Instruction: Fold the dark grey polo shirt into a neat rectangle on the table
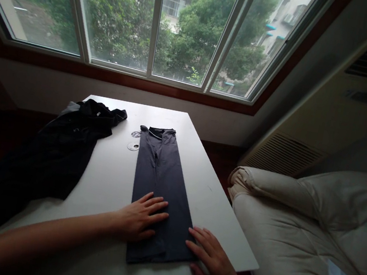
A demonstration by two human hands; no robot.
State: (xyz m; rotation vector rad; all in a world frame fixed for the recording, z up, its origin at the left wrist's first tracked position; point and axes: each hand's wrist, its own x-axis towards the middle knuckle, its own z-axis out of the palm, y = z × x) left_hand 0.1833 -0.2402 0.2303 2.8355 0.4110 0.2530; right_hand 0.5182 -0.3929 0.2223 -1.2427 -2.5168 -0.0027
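A dark grey pair of trousers [159, 180] lies folded lengthwise in a long strip on the white table [107, 181], waistband toward the window. My left hand [141, 218] rests flat on its near left part, fingers stretched out. My right hand [211, 256] lies flat at the strip's near right edge, fingers spread, touching the fabric and the table.
A black garment [44, 157] sprawls over the table's left side and hangs off the edge. A small round disc [133, 146] sits by the waistband. A cream sofa [311, 232] stands to the right, an air conditioner unit [359, 105] behind it, and windows [156, 21] beyond.
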